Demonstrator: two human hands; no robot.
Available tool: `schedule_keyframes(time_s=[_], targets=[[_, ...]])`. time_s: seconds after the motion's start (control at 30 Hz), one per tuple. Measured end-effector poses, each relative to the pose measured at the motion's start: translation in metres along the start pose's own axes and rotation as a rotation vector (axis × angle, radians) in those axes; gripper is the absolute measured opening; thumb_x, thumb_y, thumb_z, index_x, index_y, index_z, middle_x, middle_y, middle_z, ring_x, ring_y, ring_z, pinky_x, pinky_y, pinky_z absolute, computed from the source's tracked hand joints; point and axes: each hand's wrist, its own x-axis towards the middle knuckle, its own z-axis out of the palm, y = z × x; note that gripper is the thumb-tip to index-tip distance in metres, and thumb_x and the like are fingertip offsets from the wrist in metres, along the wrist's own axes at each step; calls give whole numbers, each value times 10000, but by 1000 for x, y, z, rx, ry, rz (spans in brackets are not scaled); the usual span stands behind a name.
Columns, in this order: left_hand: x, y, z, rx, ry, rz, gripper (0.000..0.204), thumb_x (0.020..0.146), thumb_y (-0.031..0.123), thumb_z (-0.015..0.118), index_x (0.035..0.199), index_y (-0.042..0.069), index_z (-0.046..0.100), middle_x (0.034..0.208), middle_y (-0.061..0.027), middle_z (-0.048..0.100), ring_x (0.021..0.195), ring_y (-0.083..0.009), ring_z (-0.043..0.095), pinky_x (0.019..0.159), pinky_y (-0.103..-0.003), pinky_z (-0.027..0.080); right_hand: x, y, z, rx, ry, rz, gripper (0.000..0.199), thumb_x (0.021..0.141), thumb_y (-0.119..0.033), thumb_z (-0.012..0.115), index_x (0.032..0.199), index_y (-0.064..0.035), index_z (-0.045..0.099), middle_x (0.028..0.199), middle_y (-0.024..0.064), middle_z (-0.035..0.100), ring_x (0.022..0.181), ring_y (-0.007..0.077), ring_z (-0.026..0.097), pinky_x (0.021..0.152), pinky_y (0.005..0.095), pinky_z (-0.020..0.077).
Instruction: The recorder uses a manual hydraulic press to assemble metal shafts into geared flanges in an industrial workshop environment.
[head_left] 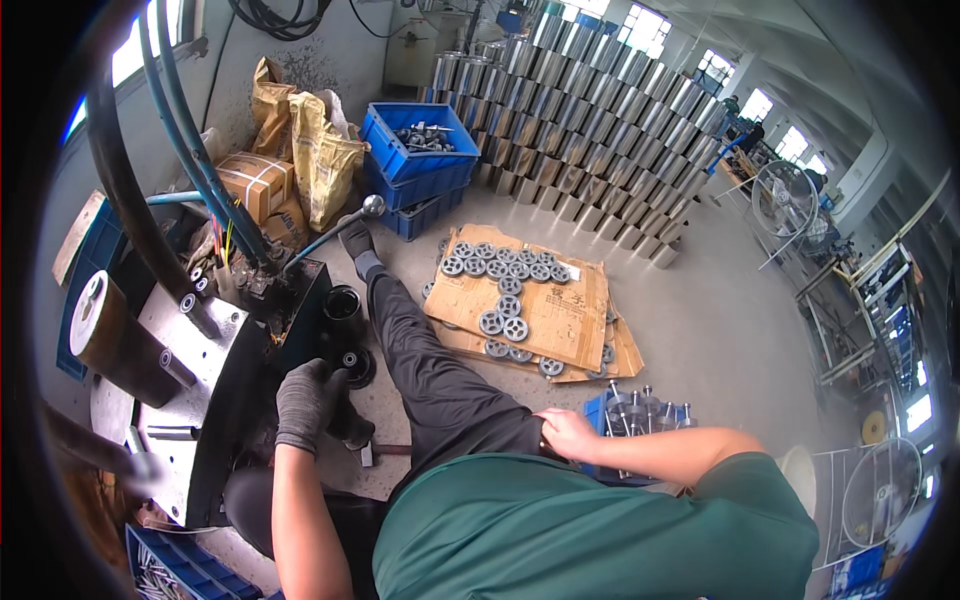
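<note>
Left hand: in a grey glove (303,405), it had its fingers bent inward; I could not tell whether they gripped anything, since a dark shape (349,425) merged with its far side.
Right hand: bare (568,433), it lay against the dark trousers (450,385) at the upper thigh — its fingers bent and partly hidden, so how far closed it was, or whether it held cloth, could not be told.
Black round part: with a ringed centre (353,366), it sat just beyond the gloved hand, near a black open-topped cylinder (343,304).
Hammer: its metal head (366,456) showed on the floor between the legs.
Machine edge: the pale steel plate (215,350) ended in a curved edge to the left of the gloved hand, with upright posts on it.
Right-side edge: a blue crate (594,412) of shafts and discs (640,412) stood just beyond the right forearm.
Ahead: spoked grey wheels (510,285) lay on flat cardboard (560,325), beyond the outstretched leg.
Open room: bare floor (715,320) stretched right of the cardboard — as far as the metal racks (835,310).
</note>
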Motion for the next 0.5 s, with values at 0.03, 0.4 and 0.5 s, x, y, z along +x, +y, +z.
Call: schedule_keyframes(time_s=[0.03,0.4,0.5], targets=[[-4,-3,-3,-29,1,-23,384,886,430,745,891,47,716,888,-225,717,913,-423,704,786,-514,553,5,-4,-8,-143,-53,-41,307,984,-94,526,1221,5,694,1108,161,688,1011,299,705,922,388,547],[-6,4,-14,18,-51,-60,385,897,451,714,953,71,749,920,-199,736,933,-388,721,824,-505,562,5,-9,-71,-110,-679,-23,284,883,-253,754,1029,-18,689,903,111,764,815,181,740,752,343,584],[-11,1,-18,-29,-39,-25,389,892,454,707,1008,88,765,945,-190,747,954,-378,728,832,-493,565,13,-5,-49,-316,-679,-245,564,748,-286,832,1165,15,599,1025,238,731,997,405,721,872,463,573]])
